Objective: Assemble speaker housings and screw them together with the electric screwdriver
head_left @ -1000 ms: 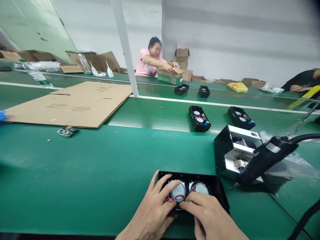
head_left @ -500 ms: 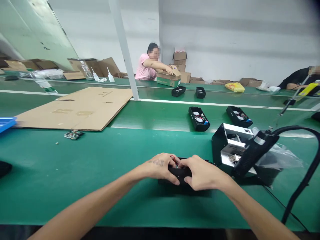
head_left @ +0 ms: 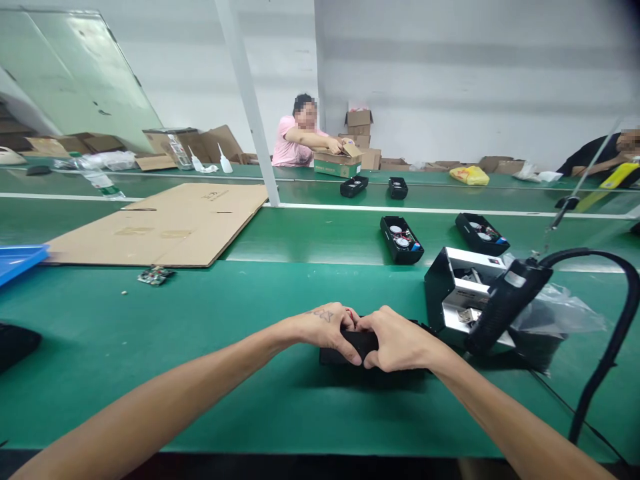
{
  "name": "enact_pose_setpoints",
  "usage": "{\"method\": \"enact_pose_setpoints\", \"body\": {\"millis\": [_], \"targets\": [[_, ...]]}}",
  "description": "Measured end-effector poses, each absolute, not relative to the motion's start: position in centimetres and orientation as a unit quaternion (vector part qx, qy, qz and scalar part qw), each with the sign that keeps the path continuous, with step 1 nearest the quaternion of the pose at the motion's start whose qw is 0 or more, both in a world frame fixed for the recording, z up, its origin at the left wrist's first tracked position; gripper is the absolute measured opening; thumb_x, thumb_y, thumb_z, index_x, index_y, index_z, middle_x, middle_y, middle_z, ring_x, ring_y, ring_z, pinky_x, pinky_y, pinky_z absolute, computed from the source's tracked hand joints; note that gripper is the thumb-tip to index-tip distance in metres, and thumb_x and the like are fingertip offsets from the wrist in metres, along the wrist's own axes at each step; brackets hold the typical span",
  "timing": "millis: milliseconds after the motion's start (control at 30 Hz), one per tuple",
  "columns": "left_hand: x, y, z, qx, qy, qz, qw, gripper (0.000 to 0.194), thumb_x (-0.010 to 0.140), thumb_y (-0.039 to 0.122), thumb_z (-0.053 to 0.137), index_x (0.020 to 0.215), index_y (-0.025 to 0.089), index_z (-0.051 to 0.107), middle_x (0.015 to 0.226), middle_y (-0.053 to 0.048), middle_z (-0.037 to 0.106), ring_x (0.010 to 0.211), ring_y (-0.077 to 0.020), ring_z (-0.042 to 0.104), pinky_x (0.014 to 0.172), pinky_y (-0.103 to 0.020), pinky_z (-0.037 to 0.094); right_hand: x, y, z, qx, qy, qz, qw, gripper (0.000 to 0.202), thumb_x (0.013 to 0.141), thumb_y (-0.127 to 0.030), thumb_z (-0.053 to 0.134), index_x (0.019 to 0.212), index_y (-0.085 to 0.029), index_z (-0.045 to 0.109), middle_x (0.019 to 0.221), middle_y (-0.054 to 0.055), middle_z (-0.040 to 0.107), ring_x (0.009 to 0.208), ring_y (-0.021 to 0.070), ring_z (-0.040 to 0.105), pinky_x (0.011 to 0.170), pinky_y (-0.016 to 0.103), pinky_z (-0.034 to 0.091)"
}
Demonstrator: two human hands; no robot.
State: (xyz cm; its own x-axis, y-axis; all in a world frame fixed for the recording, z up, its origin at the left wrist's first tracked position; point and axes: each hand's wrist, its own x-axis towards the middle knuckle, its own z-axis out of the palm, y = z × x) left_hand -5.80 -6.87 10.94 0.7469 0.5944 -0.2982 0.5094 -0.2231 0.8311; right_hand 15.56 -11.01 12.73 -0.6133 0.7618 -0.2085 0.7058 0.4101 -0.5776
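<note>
A black case point(head_left: 333, 356) lies on the green table in front of me, mostly covered by both hands. My left hand point(head_left: 333, 328) grips its left part, with the thumb on the near wall and the fingers curled over the far side. My right hand point(head_left: 397, 339) holds it from the right, thumb against the near wall and fingertips close to those of my left hand. A bit of red wire shows between the hands. What the fingertips touch inside the case is hidden.
Right of the hands stands a black and silver machine point(head_left: 467, 297) with a black handheld tool point(head_left: 510, 303) and its cable. Open black cases point(head_left: 401, 240) lie beyond. Flat cardboard point(head_left: 165, 227), a circuit board point(head_left: 156, 275) and a blue tray point(head_left: 20, 261) are left. A person handles a box point(head_left: 337, 164).
The view has shifted slightly, moving the left-side objects rightward in the picture. Both hands stay on the black case, with the right thumb slightly nearer the left one.
</note>
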Motion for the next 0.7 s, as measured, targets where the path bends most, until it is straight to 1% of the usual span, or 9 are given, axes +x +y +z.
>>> {"method": "enact_pose_setpoints", "body": {"millis": [133, 233, 333, 400, 500, 567, 700], "targets": [[-5.8, -6.6, 10.8, 0.787, 0.350, 0.032, 0.508, 0.058, 0.060, 0.058, 0.097, 0.053, 0.018, 0.054, 0.100, 0.001, 0.070, 0.090, -0.0173, 0.059, 0.066, -0.029, 0.038, 15.6, -10.6, 12.0, -0.423, -0.840, 0.332, 0.071, 0.023, 0.065, -0.028, 0.089, 0.082, -0.020, 0.076, 0.063, -0.005, 0.061, 0.055, 0.0117, 0.046, 0.050, 0.028, 0.027], [-5.8, -6.7, 10.8, 0.786, 0.350, 0.028, 0.509, 0.058, 0.061, 0.058, 0.097, 0.053, 0.018, 0.055, 0.101, 0.001, 0.069, 0.094, -0.0181, 0.060, 0.068, -0.029, 0.039, 15.6, -10.7, 11.7, -0.423, -0.839, 0.333, 0.076, 0.028, 0.063, -0.029, 0.091, 0.086, -0.020, 0.079, 0.065, -0.005, 0.063, 0.055, 0.0118, 0.047, 0.049, 0.028, 0.026], [-5.9, -6.9, 10.8, 0.779, 0.353, 0.030, 0.517, 0.051, 0.061, 0.056, 0.097, 0.055, 0.019, 0.063, 0.107, 0.001, 0.070, 0.098, -0.0188, 0.062, 0.070, -0.029, 0.041, 15.6, -11.1, 11.6, -0.422, -0.840, 0.331, 0.084, 0.029, 0.067, -0.026, 0.088, 0.094, -0.020, 0.081, 0.069, -0.003, 0.068, 0.053, 0.0113, 0.047, 0.048, 0.027, 0.027], [-5.9, -7.0, 10.9, 0.777, 0.353, 0.036, 0.521, 0.048, 0.061, 0.054, 0.098, 0.055, 0.019, 0.065, 0.109, 0.001, 0.070, 0.098, -0.0190, 0.063, 0.071, -0.028, 0.042, 15.7, -11.3, 11.6, -0.422, -0.838, 0.334, 0.093, 0.024, 0.068, -0.023, 0.084, 0.092, -0.021, 0.082, 0.067, -0.004, 0.066, 0.052, 0.0105, 0.044, 0.048, 0.027, 0.027], [-5.9, -7.0, 11.0, 0.773, 0.349, 0.040, 0.528, 0.044, 0.061, 0.052, 0.098, 0.057, 0.020, 0.068, 0.112, 0.000, 0.071, 0.101, -0.0197, 0.063, 0.072, -0.028, 0.043, 15.7, -11.4, 11.7, -0.434, -0.830, 0.339, 0.087, 0.015, 0.070, -0.021, 0.079, 0.085, -0.021, 0.080, 0.060, -0.005, 0.060, 0.048, 0.0101, 0.040, 0.046, 0.028, 0.025], [-5.9, -6.9, 11.1, 0.770, 0.349, 0.033, 0.533, 0.042, 0.063, 0.052, 0.097, 0.059, 0.020, 0.070, 0.114, 0.000, 0.071, 0.102, -0.0200, 0.064, 0.070, -0.028, 0.044, 15.8, -11.5, 11.8, -0.438, -0.830, 0.337, 0.076, 0.016, 0.072, -0.023, 0.079, 0.087, -0.021, 0.080, 0.060, -0.004, 0.060, 0.048, 0.0108, 0.041, 0.047, 0.028, 0.026], [-5.9, -6.9, 11.1, 0.781, 0.347, 0.037, 0.519, 0.049, 0.061, 0.052, 0.099, 0.054, 0.019, 0.064, 0.114, -0.001, 0.072, 0.101, -0.0205, 0.065, 0.070, -0.028, 0.042, 15.9, -11.7, 11.7, -0.436, -0.839, 0.320, 0.063, 0.023, 0.075, -0.026, 0.078, 0.097, -0.020, 0.080, 0.069, 0.000, 0.069, 0.051, 0.0127, 0.046, 0.050, 0.029, 0.029]]}}
